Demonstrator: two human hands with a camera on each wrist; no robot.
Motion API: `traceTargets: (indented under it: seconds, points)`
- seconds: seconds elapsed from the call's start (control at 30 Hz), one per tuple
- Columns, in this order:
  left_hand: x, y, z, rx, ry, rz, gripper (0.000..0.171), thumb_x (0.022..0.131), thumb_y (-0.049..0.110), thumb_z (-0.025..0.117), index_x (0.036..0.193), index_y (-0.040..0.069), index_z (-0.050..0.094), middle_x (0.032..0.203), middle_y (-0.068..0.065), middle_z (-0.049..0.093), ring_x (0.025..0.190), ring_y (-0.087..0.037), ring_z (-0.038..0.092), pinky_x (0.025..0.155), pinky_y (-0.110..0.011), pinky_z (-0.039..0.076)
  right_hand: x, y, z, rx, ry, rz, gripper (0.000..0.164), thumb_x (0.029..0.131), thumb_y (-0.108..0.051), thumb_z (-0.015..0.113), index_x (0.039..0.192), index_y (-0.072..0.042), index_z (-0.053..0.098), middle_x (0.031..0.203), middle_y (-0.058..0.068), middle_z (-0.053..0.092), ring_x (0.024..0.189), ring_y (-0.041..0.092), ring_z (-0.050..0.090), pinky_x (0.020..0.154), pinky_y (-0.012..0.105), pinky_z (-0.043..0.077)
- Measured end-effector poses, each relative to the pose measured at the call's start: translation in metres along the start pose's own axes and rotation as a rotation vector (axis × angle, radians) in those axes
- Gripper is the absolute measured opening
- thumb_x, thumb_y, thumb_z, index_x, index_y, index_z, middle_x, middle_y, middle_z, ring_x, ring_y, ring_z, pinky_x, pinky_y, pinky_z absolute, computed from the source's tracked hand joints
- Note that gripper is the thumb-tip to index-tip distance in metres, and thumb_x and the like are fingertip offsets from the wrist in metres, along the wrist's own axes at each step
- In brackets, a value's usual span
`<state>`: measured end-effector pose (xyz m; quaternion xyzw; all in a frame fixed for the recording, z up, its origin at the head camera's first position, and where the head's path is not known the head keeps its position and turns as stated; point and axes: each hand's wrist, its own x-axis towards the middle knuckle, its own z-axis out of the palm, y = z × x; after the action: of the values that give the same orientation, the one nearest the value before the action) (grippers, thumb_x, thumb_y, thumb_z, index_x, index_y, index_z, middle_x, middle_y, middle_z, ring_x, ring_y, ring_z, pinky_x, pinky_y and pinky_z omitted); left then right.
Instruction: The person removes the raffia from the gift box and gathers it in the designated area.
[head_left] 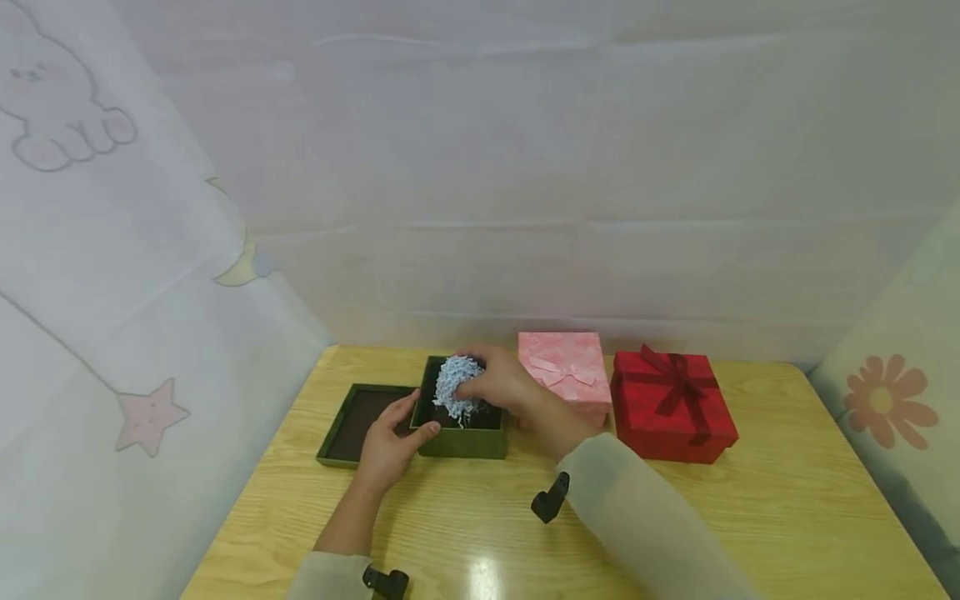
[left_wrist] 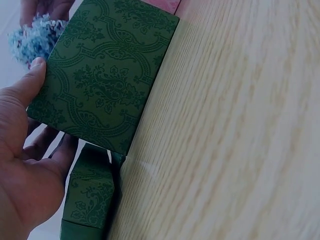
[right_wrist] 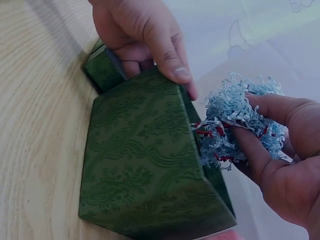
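A green patterned gift box (head_left: 461, 443) stands uncovered on the table, its inside dark. My right hand (head_left: 501, 382) grips a fluffy clump of pale blue shredded paper (head_left: 453, 385) over the box opening; red shreds show in it in the right wrist view. My left hand (head_left: 390, 442) holds the box at its left front corner, thumb on the front wall near the rim and fingers along the left side. Left of the box lies its green lid (head_left: 348, 437), dark inside facing up, partly behind my left hand.
A pink gift box (head_left: 566, 367) with a bow stands right of the green one, partly behind my right arm. Farther right is a red gift box (head_left: 671, 408) with a dark red ribbon. Patterned cloth walls (head_left: 480, 167) edge the wooden table (head_left: 787, 500).
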<state>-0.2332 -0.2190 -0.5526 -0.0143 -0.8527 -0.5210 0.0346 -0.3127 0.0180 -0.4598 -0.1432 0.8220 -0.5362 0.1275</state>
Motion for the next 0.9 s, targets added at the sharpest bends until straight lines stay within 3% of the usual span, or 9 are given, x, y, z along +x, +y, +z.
traceTargets:
  seconds: [0.17, 0.47, 0.9]
  points:
    - [-0.002, -0.003, -0.003, 0.001, 0.010, -0.022, 0.083, 0.086, 0.058, 0.080, 0.157, 0.030, 0.048, 0.160, -0.001, 0.044, 0.146, -0.034, 0.040, 0.104, -0.052, 0.051, -0.007, -0.006, -0.005, 0.051, -0.022, -0.016, 0.062, 0.071, -0.017, 0.094, 0.129, -0.024, 0.073, 0.118, -0.003, 0.070, 0.106, 0.022, 0.063, 0.090, 0.039, 0.057]
    - [-0.003, -0.005, -0.009, 0.011, 0.023, -0.015, 0.082, 0.086, 0.056, 0.080, 0.157, 0.030, 0.049, 0.159, -0.003, 0.044, 0.146, -0.034, 0.042, 0.103, -0.052, 0.052, -0.016, -0.014, -0.016, -0.105, 0.019, -0.111, 0.061, 0.072, -0.022, 0.091, 0.129, -0.023, 0.073, 0.113, -0.005, 0.071, 0.100, 0.018, 0.063, 0.090, 0.036, 0.054]
    - [-0.001, -0.008, -0.006, -0.003, 0.009, -0.014, 0.082, 0.086, 0.057, 0.080, 0.157, 0.032, 0.047, 0.160, -0.001, 0.042, 0.145, -0.034, 0.043, 0.101, -0.051, 0.053, -0.038, -0.008, -0.042, -0.040, 0.047, -0.098, 0.063, 0.073, -0.016, 0.092, 0.132, -0.019, 0.071, 0.114, 0.000, 0.070, 0.102, 0.021, 0.064, 0.088, 0.036, 0.057]
